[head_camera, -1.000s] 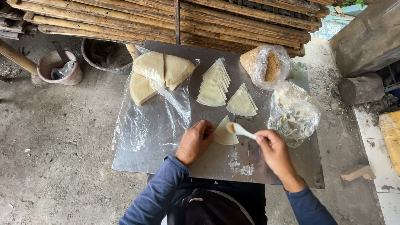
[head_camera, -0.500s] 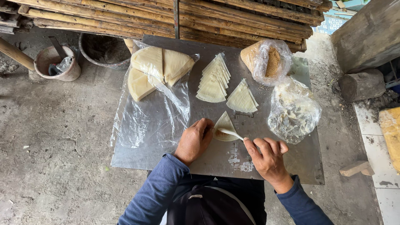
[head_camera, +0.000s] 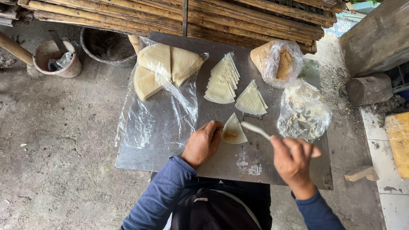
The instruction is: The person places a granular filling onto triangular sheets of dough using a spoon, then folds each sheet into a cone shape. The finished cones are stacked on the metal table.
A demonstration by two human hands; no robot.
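Note:
A wedge-shaped pale wrapper (head_camera: 234,129) lies on the metal sheet (head_camera: 272,166) with a small heap of brown filling on it. My left hand (head_camera: 202,143) presses its left edge with the fingertips. My right hand (head_camera: 294,161) is raised to the right of it and holds a white spoon (head_camera: 254,128) whose tip points toward the wrapper. Two fanned stacks of cut wrappers (head_camera: 221,79) (head_camera: 251,100) lie further back.
Large wrapper pieces (head_camera: 164,66) rest on clear plastic film (head_camera: 147,121) at the left. A bag of brown crumbs (head_camera: 279,61) and a bag of pale filling (head_camera: 303,113) sit at the right. Bamboo poles (head_camera: 238,15), two buckets (head_camera: 57,57) (head_camera: 106,46) and a log (head_camera: 368,88) surround the sheet.
My right hand has pulled the spoon back to the right, away from the wrapper, leaving brown filling on it. My left hand stays on the wrapper's edge.

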